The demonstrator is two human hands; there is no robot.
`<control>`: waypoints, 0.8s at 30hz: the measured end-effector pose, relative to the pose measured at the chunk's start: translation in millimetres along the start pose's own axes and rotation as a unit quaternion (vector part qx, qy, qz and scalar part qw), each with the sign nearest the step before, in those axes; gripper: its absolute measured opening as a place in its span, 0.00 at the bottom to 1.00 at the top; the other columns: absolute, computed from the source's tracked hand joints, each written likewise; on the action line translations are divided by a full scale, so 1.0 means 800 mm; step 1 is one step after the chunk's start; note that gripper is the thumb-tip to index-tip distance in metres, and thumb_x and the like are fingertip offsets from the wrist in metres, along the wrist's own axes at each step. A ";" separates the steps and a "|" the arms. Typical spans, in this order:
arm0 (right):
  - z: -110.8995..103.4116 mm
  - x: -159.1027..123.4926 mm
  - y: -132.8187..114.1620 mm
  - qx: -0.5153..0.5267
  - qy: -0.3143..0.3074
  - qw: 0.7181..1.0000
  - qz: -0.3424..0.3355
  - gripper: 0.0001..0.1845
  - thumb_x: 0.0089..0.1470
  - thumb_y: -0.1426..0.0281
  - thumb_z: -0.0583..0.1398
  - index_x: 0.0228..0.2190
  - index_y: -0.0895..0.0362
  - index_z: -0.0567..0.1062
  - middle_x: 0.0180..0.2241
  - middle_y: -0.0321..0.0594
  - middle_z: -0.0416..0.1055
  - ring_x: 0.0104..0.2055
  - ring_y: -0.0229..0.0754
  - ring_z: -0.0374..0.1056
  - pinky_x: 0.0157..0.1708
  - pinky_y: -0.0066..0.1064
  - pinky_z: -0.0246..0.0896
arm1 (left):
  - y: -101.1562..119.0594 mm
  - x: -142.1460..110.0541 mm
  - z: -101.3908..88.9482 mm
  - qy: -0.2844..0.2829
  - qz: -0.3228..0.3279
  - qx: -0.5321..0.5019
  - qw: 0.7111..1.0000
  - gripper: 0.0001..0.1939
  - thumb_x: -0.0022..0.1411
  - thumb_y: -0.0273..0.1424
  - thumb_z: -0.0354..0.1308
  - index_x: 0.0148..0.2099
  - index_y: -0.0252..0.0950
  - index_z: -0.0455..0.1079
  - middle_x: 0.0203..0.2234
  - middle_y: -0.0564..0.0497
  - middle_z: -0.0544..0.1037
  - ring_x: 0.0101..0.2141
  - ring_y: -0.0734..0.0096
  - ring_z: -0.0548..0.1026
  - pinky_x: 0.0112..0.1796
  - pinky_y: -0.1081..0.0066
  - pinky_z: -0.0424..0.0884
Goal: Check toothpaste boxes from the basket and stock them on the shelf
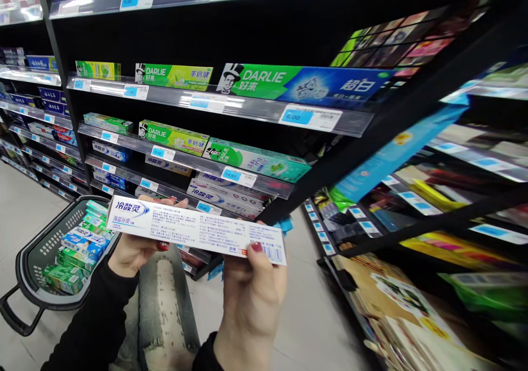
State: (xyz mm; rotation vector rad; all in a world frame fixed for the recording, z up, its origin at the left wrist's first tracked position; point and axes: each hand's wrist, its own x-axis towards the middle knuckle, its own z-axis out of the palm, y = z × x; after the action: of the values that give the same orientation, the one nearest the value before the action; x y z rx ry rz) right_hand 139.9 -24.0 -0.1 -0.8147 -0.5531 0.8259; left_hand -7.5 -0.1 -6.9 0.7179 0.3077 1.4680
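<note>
A long white toothpaste box [177,229] with blue print is held up in front of me, its text side facing me and tilted down to the right. My left hand [134,252] grips its left half, fingers over the far top edge and thumb below. At the right end, my right hand [256,280] clasps the box with the thumb on its printed face; the other fingers are hidden behind it. Beyond the box stands a shelf with more white toothpaste boxes [225,195] on a low tier.
A grey shopping basket [31,261] holding several toothpaste boxes [84,244] stands on the floor at left. Shelf tiers [264,107] carry green and blue Darlie boxes [305,83] and price tags. On the right, another shelf holds packaged goods, with brown paper items [396,299] low down.
</note>
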 end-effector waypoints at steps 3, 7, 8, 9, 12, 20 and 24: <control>0.000 0.000 -0.001 0.001 0.002 1.000 -0.002 0.25 0.43 0.63 0.68 0.43 0.54 0.70 0.32 0.31 0.75 0.31 0.35 0.69 0.42 0.32 0.64 | 0.000 -0.001 -0.001 0.006 -0.007 -0.009 1.000 0.32 0.32 0.08 0.63 0.38 0.45 0.74 0.40 0.59 0.81 0.54 0.55 0.73 0.21 0.85 0.63; -0.001 0.001 -0.001 -0.003 0.006 1.000 -0.001 0.23 0.43 0.64 0.68 0.42 0.54 0.70 0.30 0.31 0.74 0.30 0.36 0.68 0.39 0.31 0.64 | -0.001 -0.001 -0.001 0.024 -0.009 -0.024 0.999 0.32 0.31 0.07 0.63 0.37 0.44 0.72 0.40 0.57 0.81 0.54 0.53 0.73 0.21 0.84 0.63; -0.001 0.001 0.000 -0.005 0.005 1.000 0.000 0.23 0.43 0.63 0.68 0.42 0.54 0.70 0.30 0.31 0.74 0.30 0.36 0.68 0.39 0.32 0.64 | -0.001 -0.001 -0.001 0.026 -0.011 -0.025 0.999 0.31 0.31 0.08 0.63 0.37 0.43 0.72 0.40 0.57 0.81 0.54 0.53 0.73 0.23 0.83 0.66; -0.001 0.001 0.000 -0.006 0.005 1.000 0.002 0.23 0.43 0.63 0.68 0.41 0.54 0.70 0.30 0.31 0.74 0.31 0.36 0.68 0.39 0.32 0.64 | -0.001 -0.001 -0.001 0.028 -0.012 -0.024 0.999 0.31 0.31 0.08 0.63 0.36 0.43 0.71 0.40 0.57 0.81 0.55 0.52 0.72 0.26 0.80 0.69; 0.000 0.002 0.000 -0.008 0.005 1.000 0.001 0.23 0.42 0.63 0.67 0.41 0.54 0.69 0.32 0.32 0.73 0.31 0.38 0.68 0.39 0.34 0.65 | -0.002 -0.001 0.000 0.033 -0.016 -0.021 0.999 0.30 0.31 0.08 0.64 0.36 0.43 0.71 0.41 0.57 0.81 0.58 0.49 0.69 0.43 0.66 0.74; -0.002 0.004 0.003 -0.033 -0.003 0.999 -0.002 0.26 0.44 0.61 0.66 0.45 0.55 0.70 0.33 0.33 0.74 0.32 0.38 0.69 0.39 0.34 0.65 | -0.002 0.000 -0.001 0.001 -0.046 0.010 0.999 0.32 0.34 0.14 0.67 0.43 0.42 0.70 0.52 0.49 0.77 0.60 0.44 0.65 0.52 0.55 0.70; -0.003 0.003 0.002 -0.033 -0.007 0.999 -0.004 0.25 0.45 0.62 0.66 0.44 0.55 0.69 0.32 0.33 0.74 0.31 0.37 0.69 0.39 0.34 0.65 | -0.002 0.000 0.001 0.000 -0.049 0.003 0.999 0.33 0.34 0.13 0.65 0.44 0.42 0.70 0.52 0.50 0.77 0.60 0.45 0.65 0.53 0.56 0.69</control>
State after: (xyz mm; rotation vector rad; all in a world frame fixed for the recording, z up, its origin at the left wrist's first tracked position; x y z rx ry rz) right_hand 142.5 -22.4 -2.9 -0.8677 -0.5977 0.8098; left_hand -6.1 -0.2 -7.3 0.6992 0.3429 1.3735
